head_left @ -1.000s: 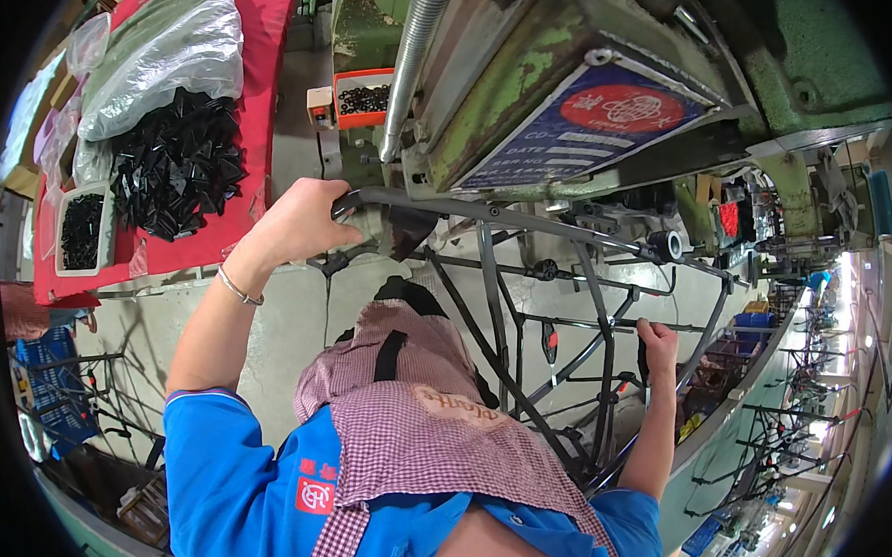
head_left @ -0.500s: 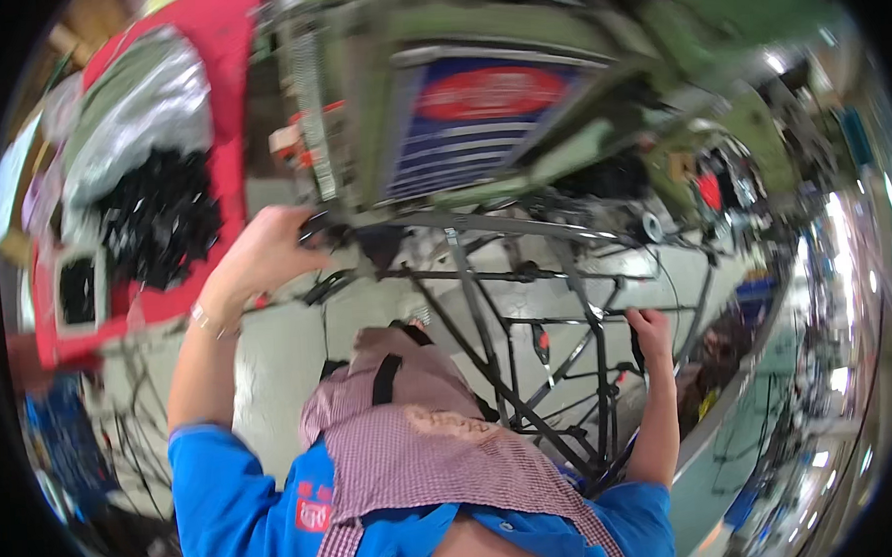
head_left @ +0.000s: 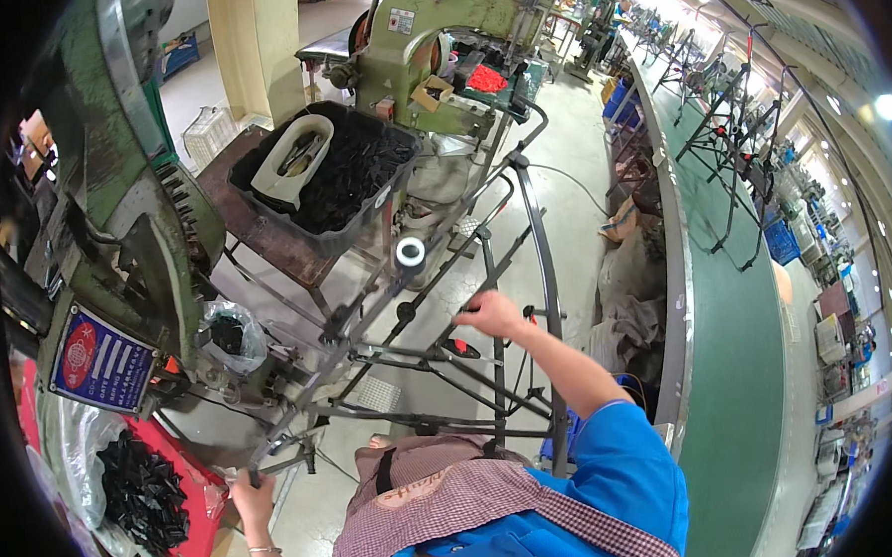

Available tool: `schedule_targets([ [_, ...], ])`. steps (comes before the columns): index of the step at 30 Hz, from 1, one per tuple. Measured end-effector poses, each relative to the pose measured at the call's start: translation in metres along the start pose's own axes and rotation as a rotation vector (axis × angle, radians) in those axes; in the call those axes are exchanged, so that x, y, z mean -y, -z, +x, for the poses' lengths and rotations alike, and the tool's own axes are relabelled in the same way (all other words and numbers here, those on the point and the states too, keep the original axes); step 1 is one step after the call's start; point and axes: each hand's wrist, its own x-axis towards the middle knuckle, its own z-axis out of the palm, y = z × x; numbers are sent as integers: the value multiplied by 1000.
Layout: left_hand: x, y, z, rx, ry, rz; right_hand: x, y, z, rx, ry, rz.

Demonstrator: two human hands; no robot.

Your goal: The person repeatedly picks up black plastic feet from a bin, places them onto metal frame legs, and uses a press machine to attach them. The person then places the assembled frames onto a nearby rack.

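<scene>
A black folding tubular metal frame (head_left: pixel 545 274) stands tilted before me, its bars crossing at several dark plastic joints. My right hand (head_left: pixel 492 314) is closed around one of its inner bars, near the middle of the frame. Down at the lower left, my left hand (head_left: pixel 252 496) grips the end of a long tube of the same frame. A white ring-shaped piece (head_left: pixel 410 250) shows near the frame's middle. A dark handle-like part with red on it (head_left: pixel 459 348) lies among the bars below my right hand.
To the left stands a green press machine (head_left: pixel 117 263) above a red tray (head_left: pixel 194 538) of black plastic parts (head_left: pixel 142 491). A black bin (head_left: pixel 364 222) sits on a brown table ahead. A green conveyor belt (head_left: pixel 729 366) runs along the right, bearing more frames (head_left: pixel 728 137).
My view has swung to the right. The frame has turned with my hands: its right side now reaches farther ahead, while my left hand is lower and nearer, by the red tray.
</scene>
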Motion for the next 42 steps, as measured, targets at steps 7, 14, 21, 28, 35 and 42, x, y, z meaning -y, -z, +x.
schedule_targets([
  [7,-74,-69,-24,124,-239,160,-60,-45,-64,15,81,-44],
  [14,-387,-110,36,345,-598,-305,-69,-20,-149,26,359,-113],
  [21,-595,-87,6,468,-1031,-1040,-114,-45,-228,163,510,-156],
  [28,-550,24,-118,721,-879,-1307,-92,-38,-266,366,740,-203],
  [35,-440,119,-237,427,-725,-1248,-73,-81,-302,513,1007,-351],
  [42,-405,139,-329,32,-571,-913,-22,-141,-358,627,1121,-209],
])
